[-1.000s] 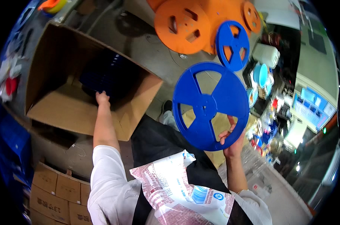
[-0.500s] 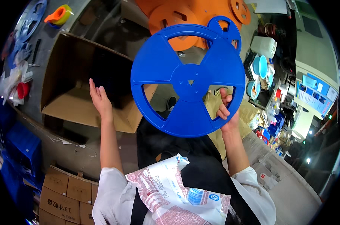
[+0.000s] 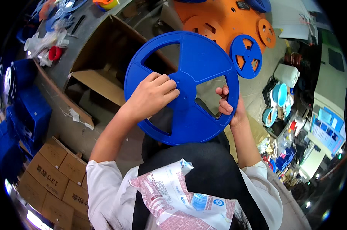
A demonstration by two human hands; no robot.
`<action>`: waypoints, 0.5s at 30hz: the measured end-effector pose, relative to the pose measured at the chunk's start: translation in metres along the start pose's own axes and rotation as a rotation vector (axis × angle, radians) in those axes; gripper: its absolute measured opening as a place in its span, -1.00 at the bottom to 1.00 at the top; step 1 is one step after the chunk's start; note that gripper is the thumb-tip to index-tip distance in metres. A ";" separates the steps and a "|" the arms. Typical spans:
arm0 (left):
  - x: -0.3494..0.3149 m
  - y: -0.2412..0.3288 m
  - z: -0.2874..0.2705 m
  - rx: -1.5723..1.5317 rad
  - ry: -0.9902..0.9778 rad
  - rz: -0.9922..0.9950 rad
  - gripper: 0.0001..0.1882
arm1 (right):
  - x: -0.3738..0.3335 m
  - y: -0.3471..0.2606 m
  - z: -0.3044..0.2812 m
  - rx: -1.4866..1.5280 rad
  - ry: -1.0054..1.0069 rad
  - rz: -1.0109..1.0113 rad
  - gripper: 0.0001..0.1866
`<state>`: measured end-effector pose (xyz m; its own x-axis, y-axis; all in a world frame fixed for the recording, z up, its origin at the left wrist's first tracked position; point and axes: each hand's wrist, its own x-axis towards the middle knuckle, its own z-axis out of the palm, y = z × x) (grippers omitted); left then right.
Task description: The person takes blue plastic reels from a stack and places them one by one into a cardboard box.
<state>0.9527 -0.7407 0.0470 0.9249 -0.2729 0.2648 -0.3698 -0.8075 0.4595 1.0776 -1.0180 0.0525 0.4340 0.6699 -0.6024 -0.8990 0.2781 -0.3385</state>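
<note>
1. Head view: the reel (image 3: 186, 92) – blue, smooth, round, probably plastic – is held before the person's apron (image 3: 192, 157), its broad face toward the camera, with wedge-shaped openings about its hub.
2. The right hand (image 3: 236, 112) grasps the rim, fingers curled through the right opening.
3. The left hand (image 3: 154, 94) lies against the left of the hub, fingers bent; whether it grips anything there, I cannot tell.
4. Dark printed characters mark the brown cartons (image 3: 54, 180) at lower left.
5. The packet (image 3: 181, 195) on the chest is crinkled film with reddish print and a blue striped patch.
6. Beyond the reel: an open cardboard box (image 3: 102, 84), a small reel (image 3: 247, 57) in blue, orange discs (image 3: 204, 28).
</note>
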 end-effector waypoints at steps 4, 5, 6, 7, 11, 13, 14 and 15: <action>0.016 0.015 -0.004 0.119 -0.175 0.102 -0.89 | 0.002 -0.019 -0.001 -0.009 -0.061 0.069 -0.51; 0.023 0.018 -0.001 0.156 -0.154 0.123 -0.92 | 0.004 -0.027 -0.002 -0.016 -0.074 0.082 -0.51; 0.029 0.021 0.007 0.194 -0.134 0.145 -0.95 | 0.005 -0.036 -0.003 -0.016 -0.089 0.104 -0.51; 0.035 0.024 0.014 0.231 -0.115 0.168 -0.97 | 0.006 -0.045 -0.006 -0.016 -0.103 0.125 -0.50; 0.059 0.032 0.046 0.189 -0.135 0.055 -0.89 | 0.019 -0.084 -0.020 0.001 -0.126 0.190 -0.49; 0.073 0.029 0.050 0.147 0.088 -0.134 -0.88 | 0.029 -0.105 -0.026 -0.035 -0.117 0.210 -0.51; 0.077 0.030 0.050 0.130 0.203 -0.232 -0.87 | 0.034 -0.114 -0.029 -0.046 -0.113 0.226 -0.52; 0.077 0.033 0.043 0.107 0.325 -0.453 -0.89 | 0.039 -0.126 -0.030 -0.061 -0.099 0.235 -0.52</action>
<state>1.0155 -0.8111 0.0461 0.9081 0.2743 0.3164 0.0842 -0.8598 0.5037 1.2095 -1.0479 0.0503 0.2033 0.7759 -0.5972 -0.9678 0.0669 -0.2426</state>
